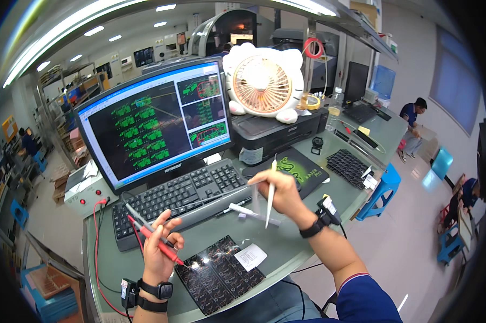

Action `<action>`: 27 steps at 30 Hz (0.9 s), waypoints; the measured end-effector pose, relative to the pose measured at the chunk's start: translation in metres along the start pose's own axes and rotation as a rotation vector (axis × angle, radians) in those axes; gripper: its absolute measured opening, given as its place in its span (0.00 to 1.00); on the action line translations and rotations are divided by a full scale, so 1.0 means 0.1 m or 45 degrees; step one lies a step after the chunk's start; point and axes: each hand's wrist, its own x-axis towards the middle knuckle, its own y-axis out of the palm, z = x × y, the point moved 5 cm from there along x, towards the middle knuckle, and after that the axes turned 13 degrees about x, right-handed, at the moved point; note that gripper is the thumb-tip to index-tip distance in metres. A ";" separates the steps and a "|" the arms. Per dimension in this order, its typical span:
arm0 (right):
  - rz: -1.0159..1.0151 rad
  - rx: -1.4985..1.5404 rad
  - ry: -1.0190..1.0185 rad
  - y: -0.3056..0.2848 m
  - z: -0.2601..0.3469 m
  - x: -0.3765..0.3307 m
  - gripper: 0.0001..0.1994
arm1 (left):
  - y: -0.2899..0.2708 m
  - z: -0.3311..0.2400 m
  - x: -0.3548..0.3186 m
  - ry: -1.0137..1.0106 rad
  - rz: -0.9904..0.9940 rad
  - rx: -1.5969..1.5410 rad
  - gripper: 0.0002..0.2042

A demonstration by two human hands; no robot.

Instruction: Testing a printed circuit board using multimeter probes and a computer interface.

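My left hand grips two thin test probes, a red probe and a grey probe, with the red tip touching a black circuit board panel that lies at the table's front edge. My right hand is raised above the table and pinches a pair of white tweezers that point down. A white pen-shaped tool lies on the table below that hand. A small white paper slip rests on the board.
A black keyboard sits before a monitor showing green board layouts. Behind are a black printer with a white fan, a black mouse pad, another stack of boards, a blue stool and seated people at the right.
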 end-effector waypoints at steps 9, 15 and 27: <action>-0.240 0.199 0.629 -1.35 -1.55 0.16 0.03 | -0.04 0.08 0.03 -0.054 -0.021 0.020 0.17; -0.267 0.196 0.759 -1.40 -1.83 0.06 0.04 | -0.07 0.10 0.03 -0.077 -0.071 0.086 0.16; -0.328 -0.045 0.824 -1.49 -2.14 -0.12 0.11 | -0.03 0.13 0.03 -0.116 -0.091 0.138 0.14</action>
